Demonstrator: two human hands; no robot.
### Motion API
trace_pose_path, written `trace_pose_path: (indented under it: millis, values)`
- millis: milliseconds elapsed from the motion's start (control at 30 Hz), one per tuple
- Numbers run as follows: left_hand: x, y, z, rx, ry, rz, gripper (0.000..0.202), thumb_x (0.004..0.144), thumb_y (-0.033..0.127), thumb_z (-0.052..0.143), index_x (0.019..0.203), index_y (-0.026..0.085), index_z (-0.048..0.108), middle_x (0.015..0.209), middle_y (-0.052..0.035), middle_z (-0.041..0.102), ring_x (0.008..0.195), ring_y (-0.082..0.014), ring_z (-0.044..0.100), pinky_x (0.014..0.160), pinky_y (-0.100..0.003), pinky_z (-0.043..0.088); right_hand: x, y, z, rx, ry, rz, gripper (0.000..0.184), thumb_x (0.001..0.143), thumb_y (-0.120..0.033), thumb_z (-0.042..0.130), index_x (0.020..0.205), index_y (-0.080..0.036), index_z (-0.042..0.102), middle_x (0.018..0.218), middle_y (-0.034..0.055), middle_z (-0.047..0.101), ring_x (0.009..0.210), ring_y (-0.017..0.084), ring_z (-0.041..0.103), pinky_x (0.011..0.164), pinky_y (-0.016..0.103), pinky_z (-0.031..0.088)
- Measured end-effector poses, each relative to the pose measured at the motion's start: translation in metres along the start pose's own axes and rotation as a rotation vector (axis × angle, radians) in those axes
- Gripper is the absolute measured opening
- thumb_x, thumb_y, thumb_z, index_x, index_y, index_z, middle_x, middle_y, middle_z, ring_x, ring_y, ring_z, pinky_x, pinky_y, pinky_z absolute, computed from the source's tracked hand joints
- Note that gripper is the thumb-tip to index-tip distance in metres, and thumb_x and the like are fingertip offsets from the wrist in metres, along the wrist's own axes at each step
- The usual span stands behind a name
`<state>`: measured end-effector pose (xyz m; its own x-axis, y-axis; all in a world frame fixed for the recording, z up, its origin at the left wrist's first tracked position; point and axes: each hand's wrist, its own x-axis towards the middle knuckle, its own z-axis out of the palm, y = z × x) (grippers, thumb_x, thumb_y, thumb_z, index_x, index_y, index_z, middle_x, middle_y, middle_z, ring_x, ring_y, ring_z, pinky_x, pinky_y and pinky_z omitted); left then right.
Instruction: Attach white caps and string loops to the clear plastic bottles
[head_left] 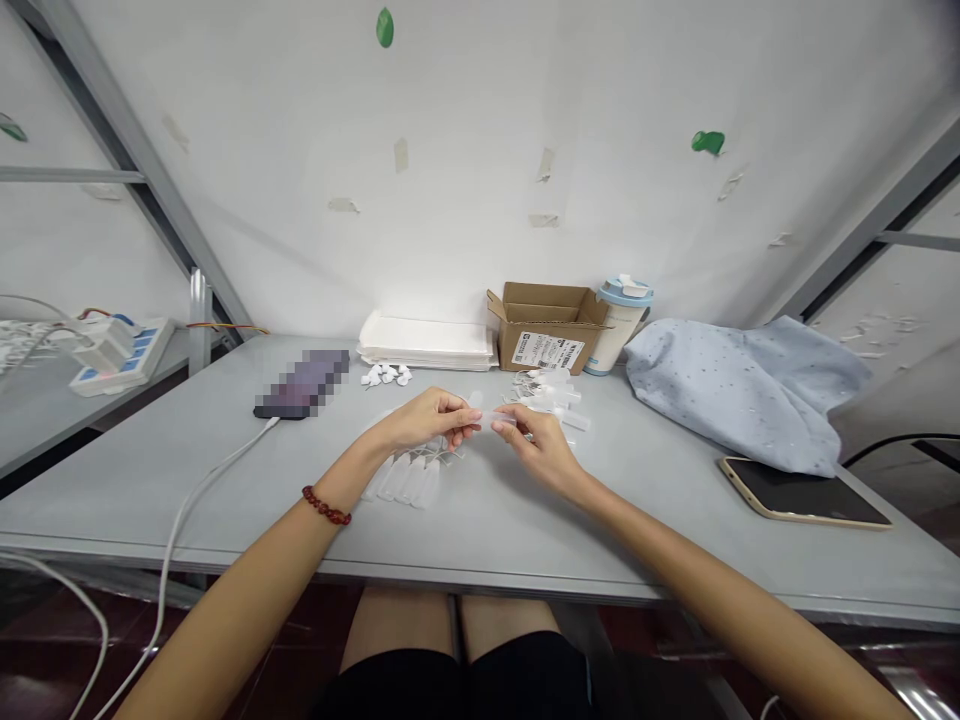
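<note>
Above the middle of the table, my left hand (435, 417) and my right hand (541, 448) meet with fingers closed in a pinch. Between their fingertips is a small translucent plastic tube (493, 417), gripped at either end. A whitish bit shows behind my left fingertips, too small to make out. Below my left hand lies a row of translucent white plastic pieces (409, 482) with thin wires at their upper ends. More such pieces (559, 398) lie in a loose heap beyond my right hand. Several small white caps (386, 375) sit behind my left hand.
Along the wall stand a stack of white trays (427, 342), an open cardboard box (551, 340) and a blue-lidded cup (613, 330). A light blue cloth (735, 385) and a phone (806, 492) lie right. A corded dark device (304, 385) lies left, near a power strip (127, 357).
</note>
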<state>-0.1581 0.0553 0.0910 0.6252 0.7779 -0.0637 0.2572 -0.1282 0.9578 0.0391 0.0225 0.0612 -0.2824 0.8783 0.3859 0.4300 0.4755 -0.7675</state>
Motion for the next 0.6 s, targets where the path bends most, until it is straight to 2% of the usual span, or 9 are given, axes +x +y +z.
trace_pose_path:
  millis: [167,333,467,600]
  values:
    - [0.0008,-0.0012,0.0011,0.059,0.030,0.040,0.030,0.076,0.041,0.063,0.068,0.012,0.064,0.060,-0.0005,0.059,0.055,-0.0099,0.053,0.057,-0.022,0.043,0.0017,0.0038,-0.0005,0.121,-0.041,0.148,0.032,0.084,-0.043,0.048,0.076,-0.015,0.060,0.055,-0.0037,0.043,0.051,0.009,0.037,0.051,0.024,0.029]
    - [0.0004,0.0029,0.0064,0.128,0.087,0.050,0.025,0.073,0.037,0.065,0.067,0.012,0.065,0.059,-0.0002,0.059,0.056,-0.0107,0.054,0.057,-0.023,0.043,0.0045,0.0033,-0.0012,0.317,-0.100,0.257,0.041,0.080,-0.051,0.050,0.058,-0.018,0.043,0.050,-0.0050,0.037,0.046,0.008,0.032,0.046,0.024,0.025]
    - [-0.0002,0.0039,0.0075,0.177,0.109,0.073,0.027,0.075,0.039,0.063,0.067,0.013,0.064,0.057,-0.0001,0.058,0.056,-0.0115,0.054,0.056,-0.022,0.041,0.0060,-0.0012,-0.0033,0.423,-0.127,0.297,0.046,0.076,-0.056,0.053,0.054,-0.019,0.037,0.050,-0.0055,0.034,0.044,0.007,0.030,0.046,0.024,0.024]
    - [-0.0005,0.0020,0.0044,0.156,0.108,0.081,0.034,0.079,0.045,0.058,0.068,0.013,0.062,0.062,-0.0012,0.060,0.058,-0.0115,0.056,0.059,-0.023,0.043,0.0042,-0.0006,-0.0018,0.350,-0.096,0.249,0.042,0.080,-0.053,0.049,0.059,-0.018,0.044,0.051,-0.0051,0.038,0.045,0.008,0.034,0.048,0.024,0.027]
